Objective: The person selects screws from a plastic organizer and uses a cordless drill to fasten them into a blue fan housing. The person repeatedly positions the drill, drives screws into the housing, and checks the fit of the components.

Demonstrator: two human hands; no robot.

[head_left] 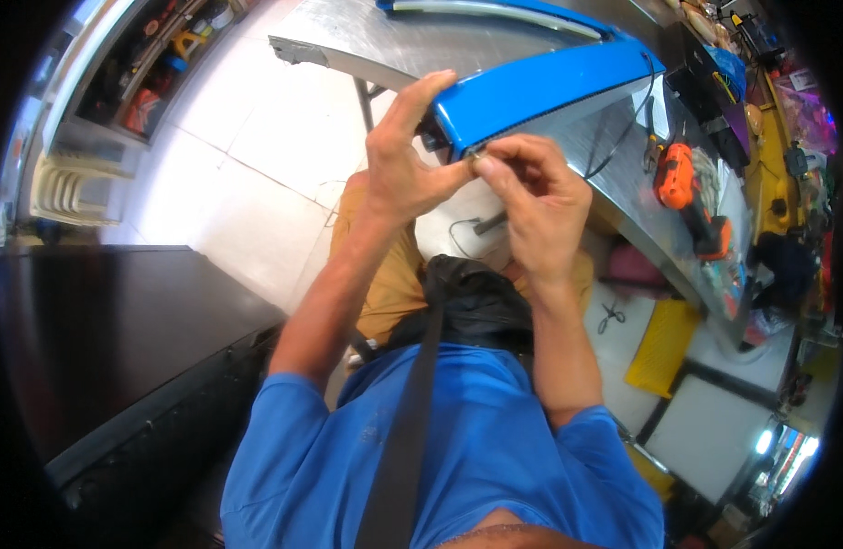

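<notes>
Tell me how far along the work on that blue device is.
Done: the blue device sits on the metal table, its end overhanging toward the person. In hand: the left hand steadies that end while the right hand pinches something small at its lower edge; what it is cannot be made out. Left: the orange power tool lies untouched nearby.

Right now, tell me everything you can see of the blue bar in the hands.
The blue bar is a long, glossy piece, plastic by its look, with a flat top and a pale underside. It runs tilted from its near end by the hands up toward the right, over the edge of the metal table. The near end shows a dark opening. The left hand grips that end, fingers over the top; the right hand pinches at its lower corner. Whether the far end rests on the table cannot be told.
</notes>
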